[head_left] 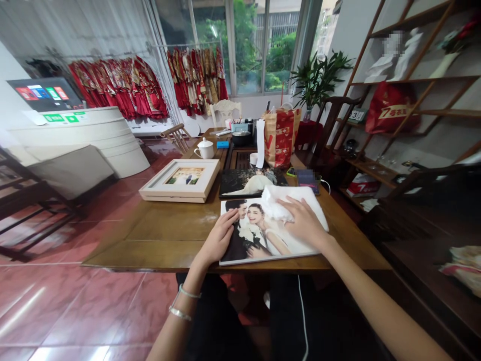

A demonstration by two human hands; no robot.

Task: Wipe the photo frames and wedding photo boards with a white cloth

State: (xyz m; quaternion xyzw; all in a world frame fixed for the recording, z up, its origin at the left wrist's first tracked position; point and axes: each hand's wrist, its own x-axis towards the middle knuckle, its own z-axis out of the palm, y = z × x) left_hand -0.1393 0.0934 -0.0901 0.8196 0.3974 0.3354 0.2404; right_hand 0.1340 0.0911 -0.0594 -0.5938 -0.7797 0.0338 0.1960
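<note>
A large glossy photo print (pixel 263 235) of a couple lies flat at the near edge of the wooden table (pixel 169 235). My left hand (pixel 220 238) rests with fingers stretched flat on the print's left edge, holding it down. My right hand (pixel 305 220) presses a crumpled white cloth (pixel 276 205) against the upper right part of the print, fingers curled over the cloth.
A second dark photo print (pixel 248 181) lies just behind. A white framed picture (pixel 181 179) sits to the left, with a white teapot (pixel 205 148), a tea tray and a red paper bag (pixel 281 135) farther back. Shelves (pixel 413 100) stand right; red garments hang by the window.
</note>
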